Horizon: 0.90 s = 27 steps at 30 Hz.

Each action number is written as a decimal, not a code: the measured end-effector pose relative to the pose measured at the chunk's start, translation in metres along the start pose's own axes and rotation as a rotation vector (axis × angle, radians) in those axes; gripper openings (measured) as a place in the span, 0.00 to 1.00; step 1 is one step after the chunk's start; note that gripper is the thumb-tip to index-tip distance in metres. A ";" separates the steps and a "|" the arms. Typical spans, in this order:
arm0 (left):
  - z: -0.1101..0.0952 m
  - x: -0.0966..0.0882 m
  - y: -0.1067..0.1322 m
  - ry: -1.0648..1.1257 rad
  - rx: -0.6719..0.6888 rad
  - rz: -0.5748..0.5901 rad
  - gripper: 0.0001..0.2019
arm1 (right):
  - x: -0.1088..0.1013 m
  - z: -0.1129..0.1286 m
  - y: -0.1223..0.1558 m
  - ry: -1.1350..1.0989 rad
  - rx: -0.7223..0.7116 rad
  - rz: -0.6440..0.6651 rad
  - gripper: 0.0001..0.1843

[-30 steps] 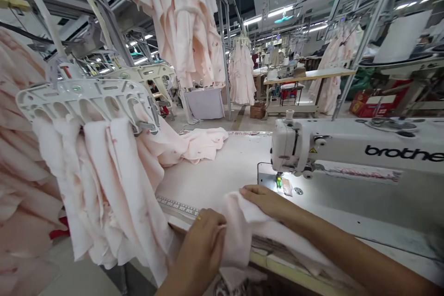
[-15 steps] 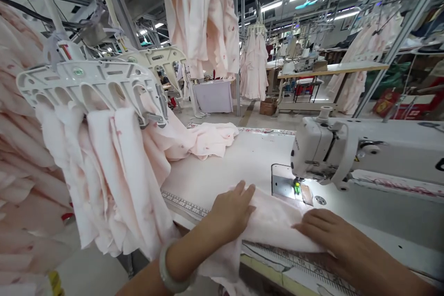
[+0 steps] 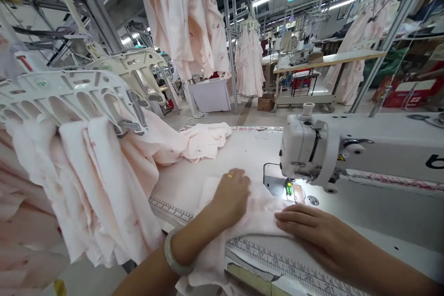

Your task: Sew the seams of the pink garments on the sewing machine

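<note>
My left hand (image 3: pixel 231 196) lies flat, fingers together, on a pale pink fabric piece (image 3: pixel 262 208) spread on the sewing table (image 3: pixel 243 152). A ring shows on one finger and a pale bangle on the wrist. My right hand (image 3: pixel 308 229) rests flat on the same fabric's right edge, fingers stretched toward the left. The fabric's front end hangs over the table's near edge. Both hands sit just in front of the needle area (image 3: pixel 288 188) of the white sewing machine (image 3: pixel 347 148).
A white plastic clamp hanger (image 3: pixel 69 97) holds several pink fabric pieces (image 3: pixel 104 185) at the left. Another pink garment (image 3: pixel 197 141) lies at the table's far left. A ruler strip (image 3: pixel 277 259) runs along the front edge. More garments hang overhead and behind.
Both hands have slid the fabric a little farther onto the table, toward the needle. A second ago my left hand was bunching the fabric at the table edge; now it lies flat.
</note>
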<state>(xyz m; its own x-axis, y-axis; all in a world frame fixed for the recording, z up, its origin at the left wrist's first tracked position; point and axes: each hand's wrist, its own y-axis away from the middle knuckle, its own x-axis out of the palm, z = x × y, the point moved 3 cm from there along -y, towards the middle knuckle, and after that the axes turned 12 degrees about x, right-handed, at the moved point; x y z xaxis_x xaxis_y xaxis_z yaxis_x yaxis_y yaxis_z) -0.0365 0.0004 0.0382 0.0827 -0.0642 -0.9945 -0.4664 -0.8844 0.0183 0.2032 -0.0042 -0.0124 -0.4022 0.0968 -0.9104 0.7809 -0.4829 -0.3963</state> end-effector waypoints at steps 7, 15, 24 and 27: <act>-0.032 0.034 0.012 0.359 0.245 0.068 0.28 | -0.022 0.014 0.002 -0.159 0.059 0.055 0.16; -0.022 0.039 -0.024 0.464 0.678 -0.129 0.33 | -0.036 0.000 0.000 -0.110 0.041 -0.045 0.12; -0.033 0.033 -0.024 -0.168 1.032 -0.277 0.14 | -0.026 -0.016 0.005 -0.090 0.102 -0.054 0.20; -0.036 0.030 -0.022 -0.222 0.944 -0.258 0.16 | -0.025 -0.018 0.004 -0.065 0.110 -0.077 0.19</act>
<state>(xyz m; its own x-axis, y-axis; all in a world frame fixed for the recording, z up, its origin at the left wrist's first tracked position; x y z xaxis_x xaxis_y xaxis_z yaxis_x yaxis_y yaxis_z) 0.0077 0.0013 0.0117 0.1587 0.2509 -0.9549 -0.9731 -0.1240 -0.1943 0.2249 0.0071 0.0072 -0.4916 0.0828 -0.8669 0.6906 -0.5694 -0.4460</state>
